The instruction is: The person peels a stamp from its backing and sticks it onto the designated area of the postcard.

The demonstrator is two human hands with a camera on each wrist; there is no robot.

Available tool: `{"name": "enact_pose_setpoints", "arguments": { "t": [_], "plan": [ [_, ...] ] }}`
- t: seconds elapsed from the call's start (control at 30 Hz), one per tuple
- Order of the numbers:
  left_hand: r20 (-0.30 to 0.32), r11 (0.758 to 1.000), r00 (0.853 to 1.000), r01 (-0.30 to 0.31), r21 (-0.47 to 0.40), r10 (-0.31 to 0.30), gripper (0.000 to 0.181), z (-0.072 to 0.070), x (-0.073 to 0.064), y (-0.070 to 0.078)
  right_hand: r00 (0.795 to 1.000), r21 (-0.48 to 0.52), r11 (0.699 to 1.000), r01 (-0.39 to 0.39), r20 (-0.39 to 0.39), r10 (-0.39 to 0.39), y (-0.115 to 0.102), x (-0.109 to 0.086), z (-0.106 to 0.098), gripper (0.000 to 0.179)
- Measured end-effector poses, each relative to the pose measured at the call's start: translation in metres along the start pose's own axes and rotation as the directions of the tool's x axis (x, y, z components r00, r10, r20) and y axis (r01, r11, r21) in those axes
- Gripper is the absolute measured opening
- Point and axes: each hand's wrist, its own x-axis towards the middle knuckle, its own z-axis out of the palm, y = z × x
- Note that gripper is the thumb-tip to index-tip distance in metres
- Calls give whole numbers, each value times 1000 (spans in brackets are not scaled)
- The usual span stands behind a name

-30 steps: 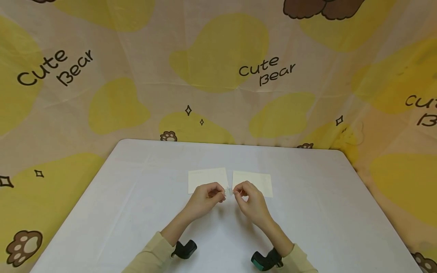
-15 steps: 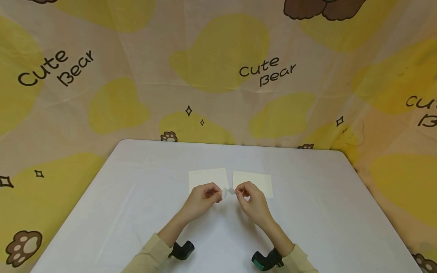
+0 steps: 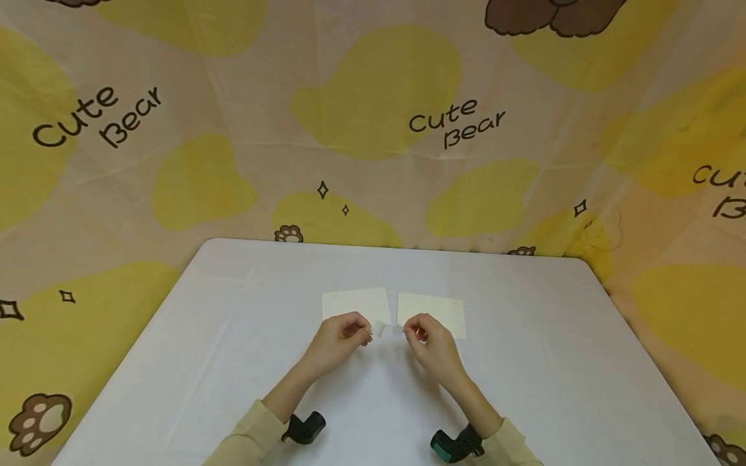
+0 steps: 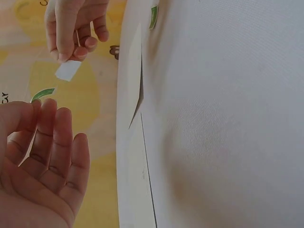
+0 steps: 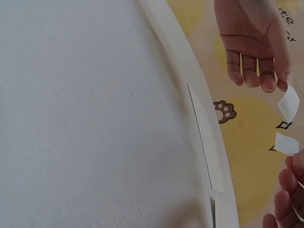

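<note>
My left hand (image 3: 337,342) pinches a small curled slip (image 4: 43,93) between thumb and index finger; it shows green with a pale edge in the left wrist view and white in the right wrist view. Opposite it, my right hand (image 3: 434,346) pinches a small white slip (image 5: 287,144) by its end. A gap lies between the two slips. Both hands are raised over the table, close to the near edges of two cream paper rectangles. The left paper (image 3: 354,302) and the right paper (image 3: 432,309) lie flat side by side, partly hidden by the hands.
The white table (image 3: 233,336) has rounded far corners, and a yellow printed cloth (image 3: 373,90) hangs behind it. Black cameras are strapped at the left wrist (image 3: 305,428) and right wrist (image 3: 454,445).
My left hand has drawn away to the left, while the right hand has shifted only slightly right. Between the fingertips the gap has widened, and the two slips have come apart.
</note>
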Motion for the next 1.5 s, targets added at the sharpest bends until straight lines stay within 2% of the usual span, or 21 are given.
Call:
{"name": "enact_pose_setpoints", "arguments": {
  "t": [0.1, 0.33, 0.43, 0.63, 0.8, 1.5],
  "plan": [
    [-4, 1000, 1000, -5, -7, 5, 7, 0, 2, -5, 996, -18, 998, -66, 64, 67, 0, -2, 1, 9],
    [9, 1000, 1000, -14, -16, 14, 7, -7, -5, 15, 965, -88, 985, -151, 205, 167, -3, -7, 6, 11],
    [12, 1000, 1000, -12, -7, 12, 7, -9, -6, 18, 952, -111, 982, -156, 250, 179, -3, -8, 8, 11],
    [13, 1000, 1000, -18, -10, 18, 7, -9, -6, 17, 938, -126, 986, -113, 312, 148, -2, -8, 13, 10],
    [18, 1000, 1000, -13, -11, 13, 7, -9, -5, 17, 935, -137, 987, -89, 329, 130, -1, -8, 16, 10],
    [28, 1000, 1000, -12, -19, 12, 7, -8, -4, 16, 947, -221, 974, -51, 298, 117, 7, -6, 21, 6]
  ]
}}
